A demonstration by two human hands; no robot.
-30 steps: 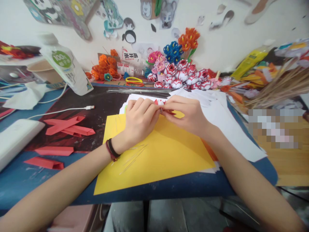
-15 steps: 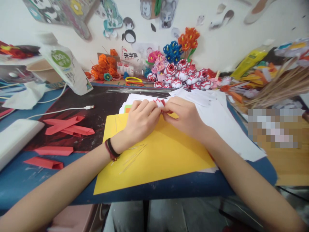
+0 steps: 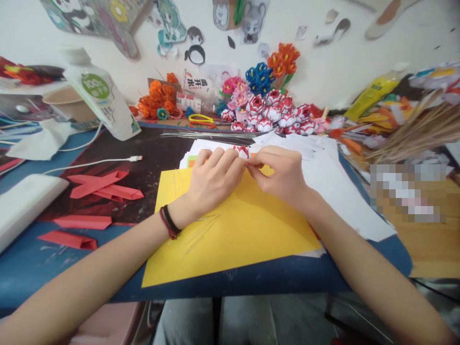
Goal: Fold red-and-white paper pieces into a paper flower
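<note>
A red-and-white folded paper flower [image 3: 243, 152] is held above the far part of a yellow paper sheet [image 3: 247, 225]. My left hand [image 3: 217, 178] closes around the flower from the left, its fingers hiding much of it. With thumb and fingertips pinched together, my right hand [image 3: 281, 171] meets the flower's lower right side; exactly what part it pinches is too small to make out. Thin wires [image 3: 201, 235] lie on the yellow sheet under my left wrist. Folded red paper strips [image 3: 106, 185] rest on the dark mat to the left.
Finished red-and-white flowers [image 3: 273, 112] are heaped by the wall, beside yellow-handled scissors [image 3: 201, 120]. White sheets [image 3: 338, 187] spread to the right. A white bottle [image 3: 104, 98], a cable [image 3: 89, 165] and a white power bank-like box [image 3: 28, 206] stand or lie at left.
My right fingertips have drawn slightly away to the right from the flower's front. The left hand keeps its hold, and the whole view has shifted a little.
</note>
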